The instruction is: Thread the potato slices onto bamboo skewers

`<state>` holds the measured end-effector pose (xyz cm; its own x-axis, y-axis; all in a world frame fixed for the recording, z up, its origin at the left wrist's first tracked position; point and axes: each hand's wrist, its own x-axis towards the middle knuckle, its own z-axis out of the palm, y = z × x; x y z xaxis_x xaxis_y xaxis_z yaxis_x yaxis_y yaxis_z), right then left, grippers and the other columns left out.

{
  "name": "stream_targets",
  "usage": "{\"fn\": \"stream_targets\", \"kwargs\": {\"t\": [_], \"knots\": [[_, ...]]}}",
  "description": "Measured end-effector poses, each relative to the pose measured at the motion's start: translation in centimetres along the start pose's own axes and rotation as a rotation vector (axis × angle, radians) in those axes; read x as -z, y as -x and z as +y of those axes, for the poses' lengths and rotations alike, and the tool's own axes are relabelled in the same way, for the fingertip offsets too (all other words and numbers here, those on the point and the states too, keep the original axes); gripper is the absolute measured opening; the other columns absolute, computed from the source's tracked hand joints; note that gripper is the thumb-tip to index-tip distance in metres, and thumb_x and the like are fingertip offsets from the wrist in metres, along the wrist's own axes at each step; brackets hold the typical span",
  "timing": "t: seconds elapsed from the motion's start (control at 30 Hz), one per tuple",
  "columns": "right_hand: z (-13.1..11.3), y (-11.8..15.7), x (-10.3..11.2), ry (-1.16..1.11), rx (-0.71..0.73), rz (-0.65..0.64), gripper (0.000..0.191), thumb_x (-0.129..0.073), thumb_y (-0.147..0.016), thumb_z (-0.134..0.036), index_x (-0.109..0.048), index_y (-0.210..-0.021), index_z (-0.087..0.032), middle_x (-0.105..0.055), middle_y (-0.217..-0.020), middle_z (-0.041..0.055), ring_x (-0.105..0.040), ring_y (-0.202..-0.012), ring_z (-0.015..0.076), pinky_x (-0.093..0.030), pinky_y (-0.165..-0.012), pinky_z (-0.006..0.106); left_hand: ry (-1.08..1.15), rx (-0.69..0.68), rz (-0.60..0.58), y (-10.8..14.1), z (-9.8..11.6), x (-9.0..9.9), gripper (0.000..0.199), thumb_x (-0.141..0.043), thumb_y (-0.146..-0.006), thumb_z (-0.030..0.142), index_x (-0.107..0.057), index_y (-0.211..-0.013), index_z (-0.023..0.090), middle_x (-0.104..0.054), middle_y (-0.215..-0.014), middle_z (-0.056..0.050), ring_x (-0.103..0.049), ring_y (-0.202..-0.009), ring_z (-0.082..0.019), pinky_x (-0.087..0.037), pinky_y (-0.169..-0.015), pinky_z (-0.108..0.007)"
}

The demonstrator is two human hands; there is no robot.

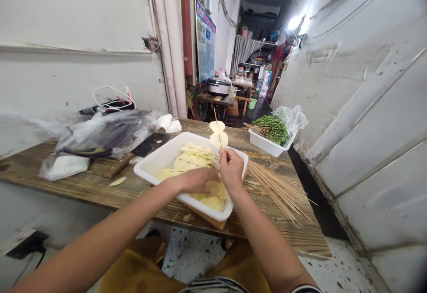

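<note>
Fingers on my right hand (pixel 231 168) are closed tight on a thin wooden stick (pixel 215 114). They pinch it low down, so it stands up over the white plastic tray (pixel 167 150), near its far edge. Two pale potato slices (pixel 218 133) with wavy edges sit on the stick, one above the other. My left hand (pixel 196 181) is down in the tray, and its fingers curve over more potato slices (pixel 196 159). The hand hides those fingers, so I cannot tell if they grip a slice or just rest on the pile.

So far, I can see two slices on the stick. Lots more slices lie loose in the tray, and a big fan of bare sticks (pixel 276 190) lies on the wooden bench (pixel 66 190) just to the right of it. Past them, a small white tray (pixel 267 148) holds green sprigs (pixel 271 129), with a few more sticks at its side. To the left of the big tray lie a cleaver (pixel 147 145) and a clear plastic bag (pixel 96 133). Far down the narrow room, a rice cooker (pixel 218 86) stands on another table (pixel 213 99), and a person (pixel 240 70) is farther back.
</note>
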<state>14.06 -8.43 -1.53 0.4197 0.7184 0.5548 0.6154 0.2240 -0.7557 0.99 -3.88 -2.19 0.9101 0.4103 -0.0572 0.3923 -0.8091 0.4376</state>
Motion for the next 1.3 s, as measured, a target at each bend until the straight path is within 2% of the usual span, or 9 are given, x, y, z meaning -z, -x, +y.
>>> {"fn": "stream_targets", "kwargs": {"t": [0.1,0.27,0.53,0.67,0.8,0.87,0.93,1.07,1.3], "knots": [[0.2,-0.1,-0.1,-0.059,-0.027,0.01,0.024,-0.045,-0.085,-0.03,-0.062,-0.073,-0.018,-0.058,-0.06,-0.0013,-0.051,-0.057,0.013,-0.038,-0.057,0.022,-0.054,0.029,-0.132,-0.9,0.8,-0.1,0.05,-0.065,-0.065,0.022,-0.059,-0.114,0.018,-0.062,-0.116,-0.012,-0.057,-0.105,-0.028,-0.041,-0.089,-0.036],[0.5,-0.3,-0.2,-0.135,-0.083,0.001,0.023,-0.046,-0.083,-0.03,-0.062,-0.071,-0.018,-0.057,-0.058,-0.002,-0.051,-0.057,0.0131,-0.039,-0.058,0.022,0.031,0.101,-0.172,-1.0,0.2,-0.2,0.056,-0.066,-0.063,0.021,-0.056,-0.118,0.021,-0.063,-0.115,-0.009,-0.057,-0.102,-0.026,-0.042,-0.086,-0.033],[0.3,-0.4,-0.1,-0.189,-0.13,-0.001,0.024,-0.046,-0.083,-0.031,-0.062,-0.071,-0.017,-0.056,-0.058,-0.0024,-0.051,-0.057,0.0124,-0.039,-0.058,0.022,0.278,0.121,0.048,-0.4,-0.6,0.6,0.036,-0.052,-0.067,0.012,-0.067,-0.099,0.017,-0.069,-0.084,-0.002,-0.061,-0.079,-0.019,-0.043,-0.071,-0.026],[0.2,-0.4,-0.1,-0.167,-0.146,-0.026,0.024,-0.044,-0.082,-0.03,-0.062,-0.073,-0.017,-0.055,-0.055,-0.0028,-0.051,-0.057,0.0122,-0.04,-0.057,0.021,0.621,0.247,0.268,-0.6,-1.1,0.5,0.031,-0.059,-0.062,0.018,-0.071,-0.091,0.017,-0.067,-0.068,-0.001,-0.059,-0.064,-0.017,-0.044,-0.063,-0.027],[0.4,-0.2,-0.3,-0.112,-0.133,-0.11,0.026,-0.044,-0.083,-0.03,-0.061,-0.068,-0.018,-0.056,-0.054,-0.0024,-0.052,-0.055,0.0124,-0.038,-0.054,0.02,0.941,0.484,0.852,-0.5,-3.0,1.2,0.029,-0.068,-0.057,0.021,-0.07,-0.085,0.015,-0.063,-0.065,-0.001,-0.054,-0.055,-0.012,-0.045,-0.055,-0.026],[0.4,0.0,-0.4,-0.054,-0.084,-0.238,0.027,-0.047,-0.081,-0.028,-0.059,-0.059,-0.018,-0.055,-0.05,-0.0028,-0.051,-0.052,0.012,-0.036,-0.051,0.02,1.121,0.568,1.161,-0.2,-4.1,2.0,0.027,-0.068,-0.057,0.016,-0.067,-0.083,0.014,-0.062,-0.068,-0.001,-0.055,-0.057,-0.01,-0.048,-0.057,-0.026],[0.1,0.2,-0.5,0.015,-0.005,-0.369,0.027,-0.049,-0.079,-0.024,-0.057,-0.054,-0.018,-0.054,-0.048,-0.0029,-0.05,-0.049,0.0113,-0.033,-0.049,0.02,1.257,0.605,1.354,0.3,-5.1,2.9,0.025,-0.067,-0.057,0.011,-0.065,-0.082,0.013,-0.06,-0.067,-0.001,-0.057,-0.058,-0.01,-0.051,-0.058,-0.026],[-0.6,0.7,-0.2,0.127,0.134,-0.491,0.024,-0.051,-0.078,-0.018,-0.058,-0.055,-0.017,-0.056,-0.051,-0.0017,-0.049,-0.049,0.0107,-0.031,-0.049,0.02,1.284,0.564,1.5,1.0,-6.0,3.5,0.027,-0.066,-0.058,0.01,-0.062,-0.084,0.012,-0.06,-0.069,-0.001,-0.057,-0.056,-0.009,-0.05,-0.055,-0.024],[-0.9,1.0,0.0,0.18,0.182,-0.55,0.023,-0.051,-0.08,-0.018,-0.059,-0.058,-0.017,-0.057,-0.053,-0.0009,-0.049,-0.05,0.0108,-0.029,-0.049,0.02,1.208,0.555,1.638,1.2,-6.2,3.4,0.025,-0.07,-0.056,0.016,-0.064,-0.08,0.014,-0.062,-0.076,-0.002,-0.054,-0.061,-0.007,-0.044,-0.055,-0.018]]}}
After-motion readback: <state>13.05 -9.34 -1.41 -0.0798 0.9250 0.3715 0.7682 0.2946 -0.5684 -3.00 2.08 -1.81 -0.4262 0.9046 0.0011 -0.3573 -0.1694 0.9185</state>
